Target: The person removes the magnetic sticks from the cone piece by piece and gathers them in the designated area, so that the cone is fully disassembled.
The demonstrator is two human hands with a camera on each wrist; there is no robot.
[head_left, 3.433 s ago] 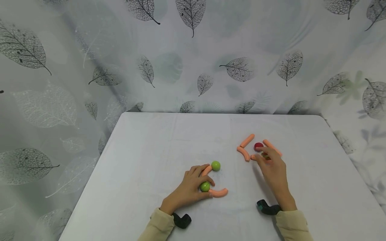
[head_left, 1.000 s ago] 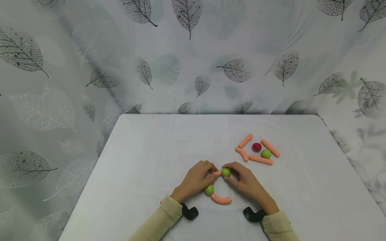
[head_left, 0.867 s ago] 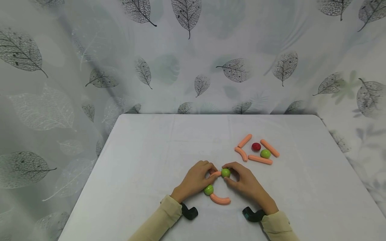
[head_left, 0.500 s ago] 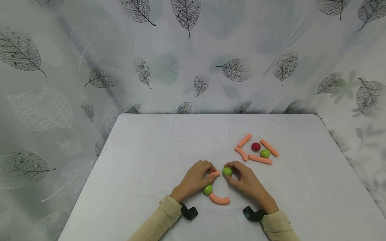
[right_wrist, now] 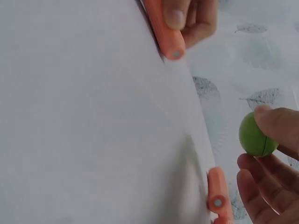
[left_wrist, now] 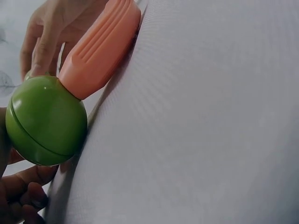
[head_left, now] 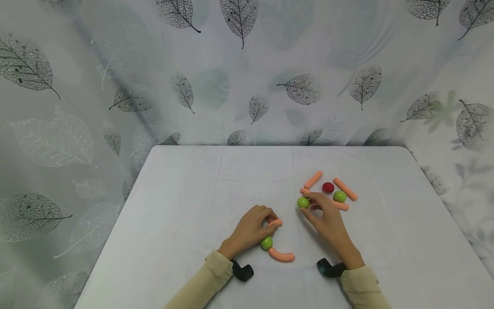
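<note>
With thumb and fingers, my left hand [head_left: 252, 225] pinches a curved orange toy rod [head_left: 276, 222]; the right wrist view shows a grey disc in the rod's free end. A green ball [head_left: 266, 243] lies just under that hand, and a second curved orange rod [head_left: 281, 256] joins it, both close up in the left wrist view. Another green ball [right_wrist: 256, 135] is pinched between thumb and fingertips of my right hand [head_left: 328, 219]. It hangs over the left side of the loose pieces, and the hand partly covers the orange rods there.
Farther back on the white table [head_left: 185, 193] lie a red ball [head_left: 328, 187], a green ball [head_left: 340, 196], and several orange rods, among them straight ones [head_left: 345, 189]. A leaf-patterned curtain [head_left: 247, 86] hangs behind the table.
One second ago the green ball in my right hand was at the end of the left-held rod. It came away, and the hand carried it back and right. My left hand stays put.
</note>
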